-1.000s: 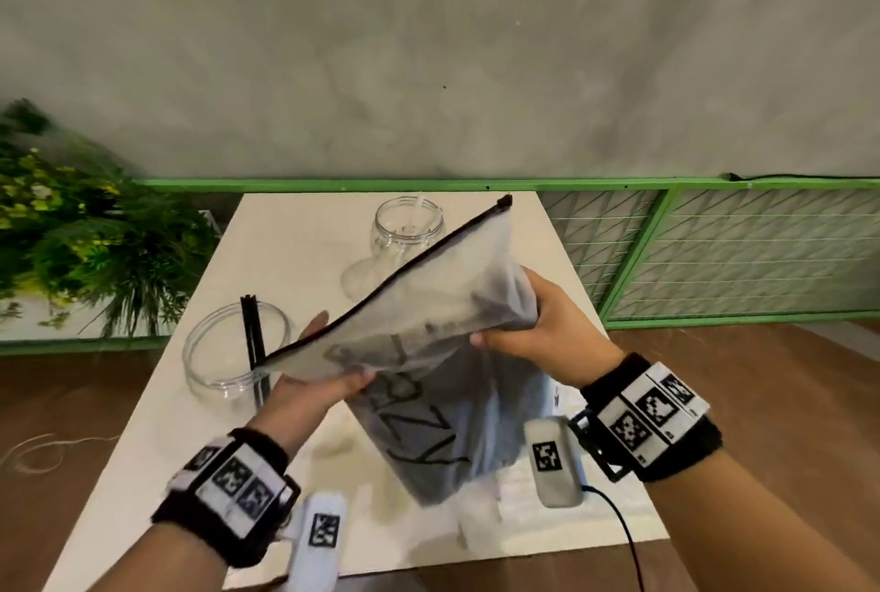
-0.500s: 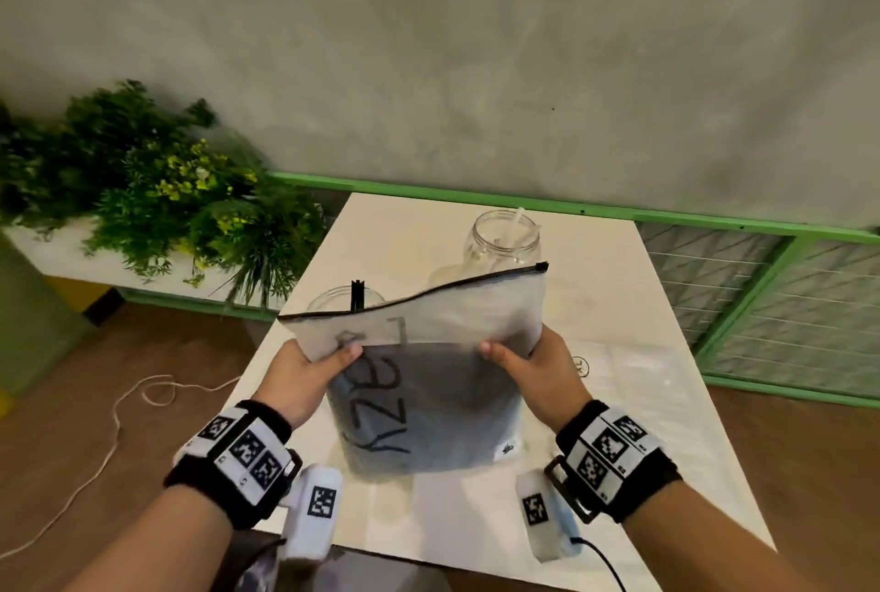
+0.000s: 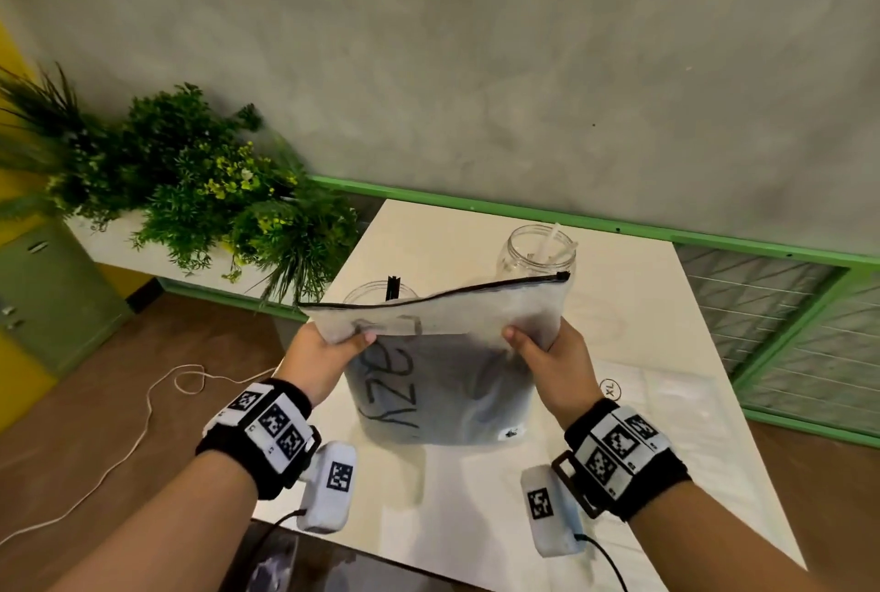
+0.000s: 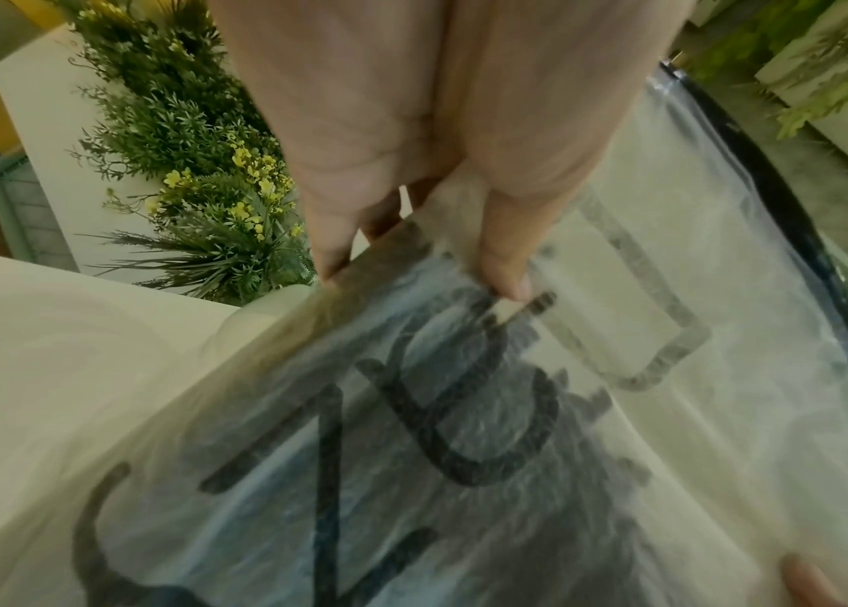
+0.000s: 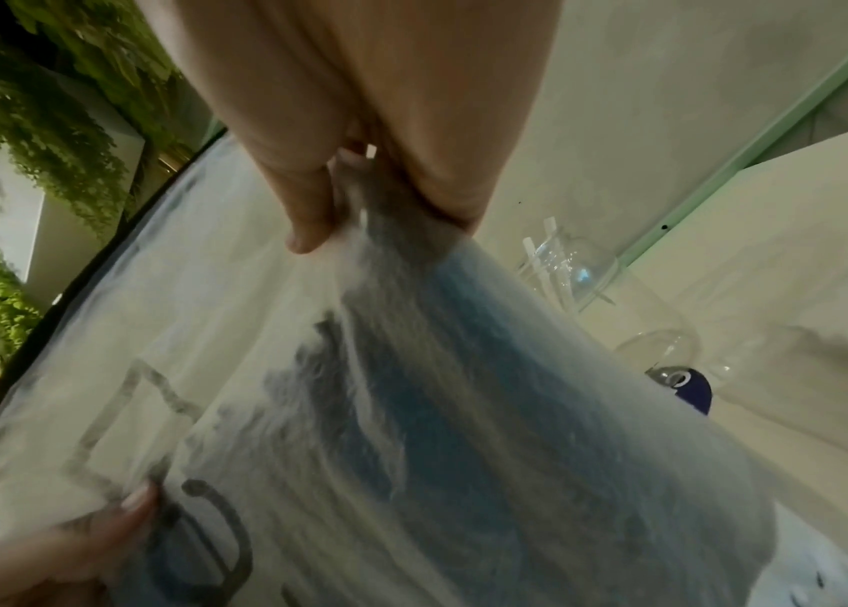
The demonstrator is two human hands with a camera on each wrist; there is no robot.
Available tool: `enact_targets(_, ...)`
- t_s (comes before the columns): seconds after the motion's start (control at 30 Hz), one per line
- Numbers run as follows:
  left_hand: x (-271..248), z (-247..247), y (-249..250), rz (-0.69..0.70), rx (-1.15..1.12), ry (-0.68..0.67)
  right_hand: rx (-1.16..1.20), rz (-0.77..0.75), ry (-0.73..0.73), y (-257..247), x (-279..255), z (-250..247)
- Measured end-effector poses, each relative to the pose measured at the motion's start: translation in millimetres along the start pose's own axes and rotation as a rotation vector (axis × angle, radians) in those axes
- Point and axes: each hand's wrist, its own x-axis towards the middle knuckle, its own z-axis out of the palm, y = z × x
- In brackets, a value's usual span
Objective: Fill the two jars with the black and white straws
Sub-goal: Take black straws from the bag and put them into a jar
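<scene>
Both hands hold a frosted zip bag upright over the white table; it has black lettering and a dark mass inside. My left hand pinches its upper left side. My right hand pinches its upper right side. Behind the bag stand two clear jars. The left jar holds black straws. The right jar holds white straws, also seen in the right wrist view as white straws. The lower parts of both jars are hidden by the bag.
A second flat plastic bag marked XL lies on the table to the right. Green plants fill a planter at the left, beside the table's far corner. A green mesh rail runs along the right. A white cord trails on the floor.
The bag went from tilted to level and upright in front of the jars. The head view swung left, bringing in more plants and floor. Both hands kept their grip.
</scene>
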Motion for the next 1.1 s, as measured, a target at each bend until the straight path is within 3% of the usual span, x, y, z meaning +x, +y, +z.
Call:
enact_targets(0.1,-0.4,-1.5,7.1,-0.057,-0.108,0.011,0.023,-0.002,0.0,-5.2,5.5,-8.9)
enact_targets(0.27,2.7,-4.0,24.5,0.017,-0.146,0.042,0.144,-0.05,0.046,-21.4,10.7,-18.1)
enact_targets(0.53,-5.3,-1.5,27.8,0.02,-0.152,0.097,0.218,-0.124,0.077,-29.5,5.1,-18.4)
enact_targets(0.7,-5.8,-4.4,12.0,-0.091,-0.079,0.11,0.142,-0.007,0.06,-15.7,6.2,-14.7)
enact_targets(0.9,-3.5,-4.2,17.9,-0.141,-0.077,0.057,0.175,0.018,0.051,-22.4,9.0,-18.2)
enact_targets(1.1,-1.2,-6.3,29.3,-0.151,-0.046,0.103,0.25,0.061,0.068,-32.0,14.8,-21.6)
